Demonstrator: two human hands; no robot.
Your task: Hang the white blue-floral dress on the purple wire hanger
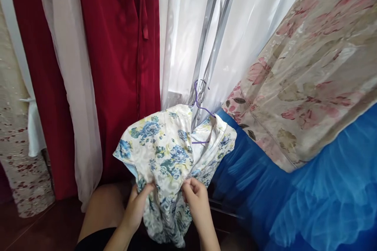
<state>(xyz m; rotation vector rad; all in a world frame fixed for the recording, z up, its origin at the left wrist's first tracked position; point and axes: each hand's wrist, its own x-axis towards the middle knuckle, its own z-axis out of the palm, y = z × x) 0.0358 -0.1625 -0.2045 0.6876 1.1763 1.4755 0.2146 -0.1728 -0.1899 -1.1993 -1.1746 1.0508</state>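
In front of me is a white dress (pixel 173 149) with blue flowers and green leaves, its lower part bunched over my lap. A thin purple hanger (pixel 203 108) sits inside its shoulders, with the hook rising out of the open neckline. My left hand (pixel 140 202) grips the cloth at the garment's left side, thumb on top and the other fingers hidden beneath. At the lower end of the front opening, my right hand (pixel 194 192) pinches the fabric edge between curled fingers.
Long dark red cloth (pixel 118 66) and a pale sheer panel (pixel 70 66) hang at the left. White drapery (pixel 185 39) with grey ribbons hangs behind. To the right are a beige floral garment (pixel 309 86) and blue tulle (pixel 312 188). Below lies a reddish tiled floor (pixel 35 231).
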